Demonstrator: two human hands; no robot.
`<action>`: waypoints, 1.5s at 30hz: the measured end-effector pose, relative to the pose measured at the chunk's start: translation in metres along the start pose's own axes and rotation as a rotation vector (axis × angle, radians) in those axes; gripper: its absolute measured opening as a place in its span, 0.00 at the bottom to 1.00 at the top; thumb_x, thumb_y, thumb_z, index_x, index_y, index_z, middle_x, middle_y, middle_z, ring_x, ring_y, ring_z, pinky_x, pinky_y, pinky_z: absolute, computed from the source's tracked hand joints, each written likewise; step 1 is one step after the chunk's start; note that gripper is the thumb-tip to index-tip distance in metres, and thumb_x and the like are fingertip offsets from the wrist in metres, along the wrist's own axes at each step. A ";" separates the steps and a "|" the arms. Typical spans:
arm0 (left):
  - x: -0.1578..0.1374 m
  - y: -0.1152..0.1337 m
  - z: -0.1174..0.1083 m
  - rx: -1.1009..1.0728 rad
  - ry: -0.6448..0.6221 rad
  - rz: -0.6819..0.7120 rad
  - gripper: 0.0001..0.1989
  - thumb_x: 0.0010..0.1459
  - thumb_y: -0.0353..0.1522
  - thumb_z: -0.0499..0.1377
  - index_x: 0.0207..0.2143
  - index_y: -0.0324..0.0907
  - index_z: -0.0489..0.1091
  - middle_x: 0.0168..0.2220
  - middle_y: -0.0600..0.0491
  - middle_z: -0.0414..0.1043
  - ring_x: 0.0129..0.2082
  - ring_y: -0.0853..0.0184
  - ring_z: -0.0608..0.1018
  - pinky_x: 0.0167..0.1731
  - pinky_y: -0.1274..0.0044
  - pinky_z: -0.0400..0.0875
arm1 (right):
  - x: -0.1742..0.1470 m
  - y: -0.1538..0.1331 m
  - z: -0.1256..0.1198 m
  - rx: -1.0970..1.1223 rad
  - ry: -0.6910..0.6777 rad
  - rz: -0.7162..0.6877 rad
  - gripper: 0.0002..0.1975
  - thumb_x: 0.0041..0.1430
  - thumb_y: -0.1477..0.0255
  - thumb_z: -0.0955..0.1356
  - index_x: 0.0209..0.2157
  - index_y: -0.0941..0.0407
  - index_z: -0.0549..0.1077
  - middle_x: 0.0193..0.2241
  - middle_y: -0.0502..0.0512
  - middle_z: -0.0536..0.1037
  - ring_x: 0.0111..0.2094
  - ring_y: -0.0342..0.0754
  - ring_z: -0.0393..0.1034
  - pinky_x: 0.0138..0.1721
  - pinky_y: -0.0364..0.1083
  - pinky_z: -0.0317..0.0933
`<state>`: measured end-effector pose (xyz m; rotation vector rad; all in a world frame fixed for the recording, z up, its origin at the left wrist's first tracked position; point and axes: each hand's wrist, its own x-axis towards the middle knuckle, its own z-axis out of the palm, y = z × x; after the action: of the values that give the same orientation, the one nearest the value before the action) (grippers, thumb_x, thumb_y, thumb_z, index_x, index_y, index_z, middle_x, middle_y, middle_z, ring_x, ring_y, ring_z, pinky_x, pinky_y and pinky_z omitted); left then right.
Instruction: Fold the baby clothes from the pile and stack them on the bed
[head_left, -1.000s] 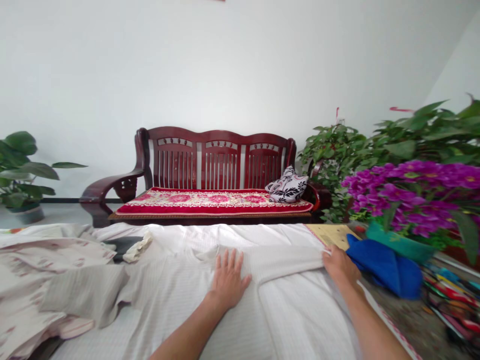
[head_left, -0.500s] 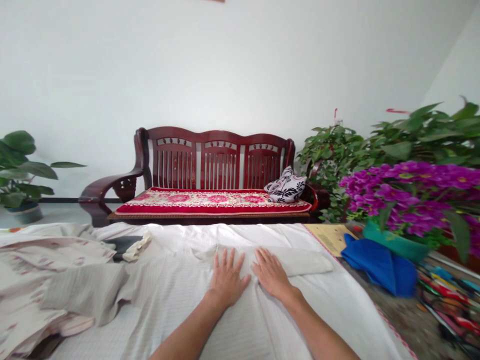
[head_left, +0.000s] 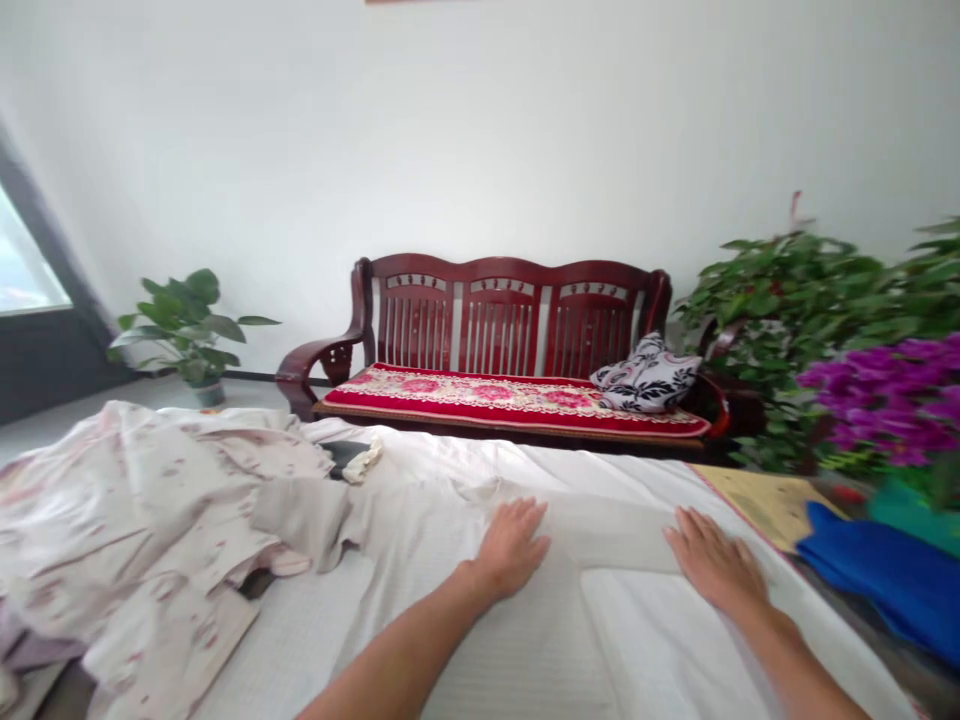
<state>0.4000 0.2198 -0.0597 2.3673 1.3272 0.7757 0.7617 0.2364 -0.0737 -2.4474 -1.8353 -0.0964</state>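
A pale grey long-sleeved shirt [head_left: 525,620] lies spread over a white cloth [head_left: 652,640] in front of me. My left hand [head_left: 514,545] rests flat on the shirt's upper part, near the neckline, fingers extended. Farther right, my right hand [head_left: 716,560] lies open with its fingers on the outstretched sleeve, close to the cuff end. The other sleeve [head_left: 307,515] is bent and rumpled on the left, touching a heap of patterned clothes [head_left: 172,500]. Neither hand grips the fabric.
Behind the cloth stands a dark red wooden bench [head_left: 495,330] with a patterned cushion [head_left: 649,375]. To the right are a yellow sheet [head_left: 757,495], a blue cloth [head_left: 885,570] and purple flowers [head_left: 892,395]. A dark item with a cream edge [head_left: 354,458] lies near the heap.
My right hand has slid right along the sleeve, away from my left hand, which stays near the neckline. The view has turned left, showing more of the clothes heap.
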 end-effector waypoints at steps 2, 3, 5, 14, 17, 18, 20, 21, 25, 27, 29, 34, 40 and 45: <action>-0.010 -0.016 -0.021 -0.093 0.118 -0.009 0.23 0.62 0.31 0.54 0.59 0.46 0.67 0.59 0.49 0.70 0.59 0.62 0.70 0.62 0.67 0.61 | 0.004 0.000 0.003 -0.008 0.033 0.003 0.33 0.63 0.59 0.51 0.64 0.58 0.61 0.67 0.62 0.57 0.68 0.57 0.48 0.65 0.64 0.44; -0.017 -0.026 -0.037 -0.105 0.180 -0.026 0.21 0.61 0.29 0.54 0.56 0.46 0.70 0.55 0.51 0.73 0.56 0.64 0.72 0.61 0.68 0.63 | 0.005 -0.002 0.003 -0.019 0.067 0.005 0.33 0.63 0.59 0.52 0.63 0.58 0.64 0.67 0.63 0.59 0.68 0.59 0.49 0.65 0.64 0.45; -0.033 -0.048 -0.077 -0.056 0.279 -0.080 0.21 0.58 0.24 0.52 0.50 0.46 0.73 0.51 0.52 0.76 0.53 0.65 0.75 0.59 0.69 0.65 | 0.002 -0.009 0.001 -0.039 0.166 -0.004 0.31 0.62 0.59 0.54 0.59 0.58 0.69 0.65 0.64 0.62 0.67 0.62 0.51 0.65 0.65 0.45; -0.121 -0.143 -0.244 0.764 0.169 -0.505 0.24 0.58 0.31 0.54 0.58 0.48 0.68 0.63 0.48 0.64 0.67 0.48 0.55 0.63 0.54 0.45 | -0.078 -0.146 -0.037 0.156 0.182 -0.527 0.25 0.65 0.63 0.55 0.60 0.53 0.66 0.62 0.59 0.67 0.66 0.57 0.55 0.64 0.60 0.51; -0.141 -0.156 -0.263 0.800 0.079 -0.524 0.20 0.63 0.38 0.53 0.55 0.48 0.70 0.61 0.46 0.66 0.66 0.48 0.57 0.63 0.53 0.42 | -0.107 -0.188 -0.038 0.204 0.138 -0.650 0.26 0.66 0.61 0.56 0.61 0.53 0.66 0.63 0.57 0.67 0.65 0.56 0.55 0.65 0.59 0.50; -0.146 -0.159 -0.268 0.780 0.045 -0.520 0.19 0.63 0.40 0.52 0.54 0.48 0.71 0.61 0.46 0.67 0.65 0.48 0.59 0.63 0.53 0.42 | -0.114 -0.197 -0.035 0.215 0.129 -0.674 0.26 0.66 0.61 0.56 0.61 0.53 0.66 0.63 0.57 0.66 0.66 0.55 0.55 0.65 0.58 0.50; -0.155 -0.160 -0.276 0.731 -0.036 -0.505 0.22 0.63 0.44 0.53 0.56 0.49 0.69 0.61 0.46 0.66 0.65 0.50 0.60 0.64 0.55 0.42 | -0.124 -0.209 -0.028 0.231 0.108 -0.694 0.27 0.67 0.61 0.55 0.62 0.55 0.65 0.64 0.58 0.65 0.66 0.55 0.55 0.65 0.57 0.51; -0.159 -0.160 -0.280 0.717 -0.078 -0.495 0.26 0.60 0.46 0.55 0.59 0.49 0.66 0.62 0.45 0.65 0.65 0.50 0.60 0.64 0.55 0.42 | -0.127 -0.212 -0.023 0.235 0.099 -0.691 0.28 0.67 0.61 0.54 0.62 0.56 0.65 0.64 0.58 0.65 0.66 0.55 0.55 0.65 0.57 0.52; -0.175 -0.153 -0.287 0.824 -0.148 -0.463 0.50 0.43 0.46 0.67 0.67 0.47 0.54 0.66 0.40 0.57 0.67 0.44 0.55 0.64 0.54 0.36 | -0.130 -0.213 -0.004 0.230 0.134 -0.668 0.28 0.67 0.59 0.55 0.62 0.55 0.67 0.63 0.57 0.66 0.65 0.56 0.57 0.65 0.58 0.52; -0.183 -0.150 -0.287 0.921 -0.103 -0.462 0.52 0.40 0.43 0.69 0.67 0.45 0.54 0.66 0.37 0.57 0.67 0.42 0.53 0.64 0.53 0.33 | -0.129 -0.211 0.001 0.227 0.163 -0.675 0.28 0.67 0.58 0.55 0.61 0.55 0.67 0.63 0.57 0.66 0.65 0.56 0.57 0.64 0.59 0.53; -0.192 -0.147 -0.288 0.978 -0.058 -0.466 0.48 0.41 0.40 0.69 0.65 0.43 0.58 0.65 0.36 0.58 0.67 0.43 0.53 0.64 0.53 0.31 | -0.128 -0.210 0.004 0.231 0.188 -0.690 0.28 0.67 0.58 0.55 0.61 0.56 0.68 0.63 0.58 0.67 0.64 0.56 0.58 0.64 0.58 0.54; -0.213 -0.138 -0.303 1.003 0.039 -0.465 0.38 0.45 0.32 0.66 0.61 0.47 0.63 0.61 0.41 0.64 0.64 0.46 0.58 0.63 0.50 0.38 | -0.126 -0.208 0.004 0.247 0.236 -0.712 0.28 0.67 0.59 0.56 0.60 0.57 0.69 0.62 0.59 0.68 0.63 0.56 0.60 0.63 0.58 0.57; -0.231 -0.135 -0.343 0.981 0.133 -0.518 0.15 0.59 0.28 0.53 0.47 0.47 0.72 0.48 0.48 0.70 0.46 0.56 0.71 0.43 0.68 0.67 | -0.124 -0.208 0.007 0.267 0.268 -0.714 0.26 0.66 0.59 0.57 0.58 0.56 0.70 0.60 0.60 0.70 0.61 0.57 0.63 0.62 0.58 0.58; -0.234 -0.134 -0.403 1.051 0.354 -0.483 0.13 0.56 0.27 0.56 0.44 0.44 0.72 0.48 0.48 0.67 0.48 0.56 0.68 0.46 0.69 0.67 | -0.123 -0.208 0.011 0.273 0.275 -0.711 0.26 0.66 0.59 0.58 0.58 0.56 0.70 0.60 0.59 0.70 0.61 0.56 0.63 0.62 0.58 0.57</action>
<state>-0.0307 0.0936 0.1242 2.3820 2.8572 0.3738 0.5275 0.1780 -0.0908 -1.4372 -2.2932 -0.1952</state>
